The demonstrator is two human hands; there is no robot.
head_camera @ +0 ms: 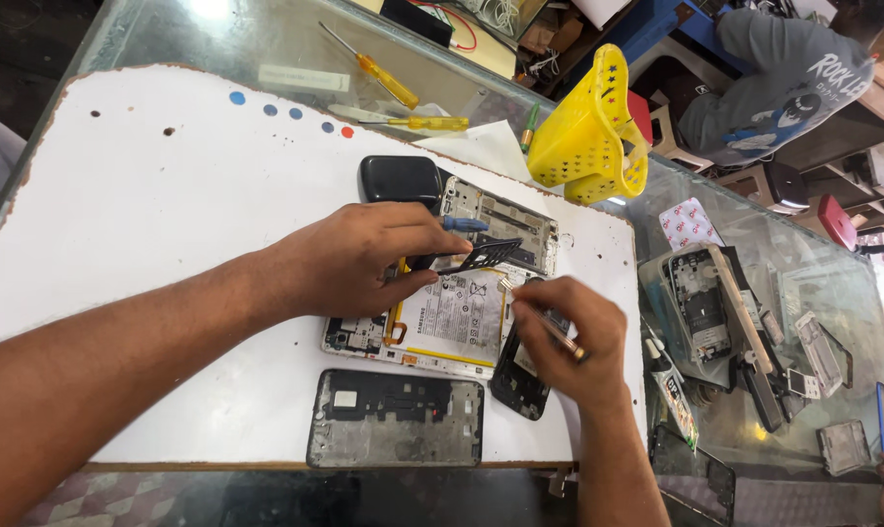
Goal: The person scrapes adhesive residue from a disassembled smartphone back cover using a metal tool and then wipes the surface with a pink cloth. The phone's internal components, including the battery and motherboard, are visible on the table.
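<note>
A white board [149, 195] with chipped edges is laid on a glass-topped surface [266, 44]. On the board an opened phone [452, 312] is seen, its battery and inner frame exposed. The left hand [354, 259] is pressed down on the phone, and a thin black bracket [483, 256] is pinched between its fingertips. The right hand [564, 337] is closed around a slim metal tool [540, 317], whose tip is set against the phone's right edge. A grey inner panel [395, 418] is placed just below the phone, and a black case [399, 180] just above it. Two yellow-handled screwdrivers [403, 107] lie on the glass beyond the board, beside a tipped yellow plastic basket [583, 132]. More phone parts [715, 303] are scattered on the glass at right. A seated person in grey [783, 78] is seen in the crowded room behind.
</note>
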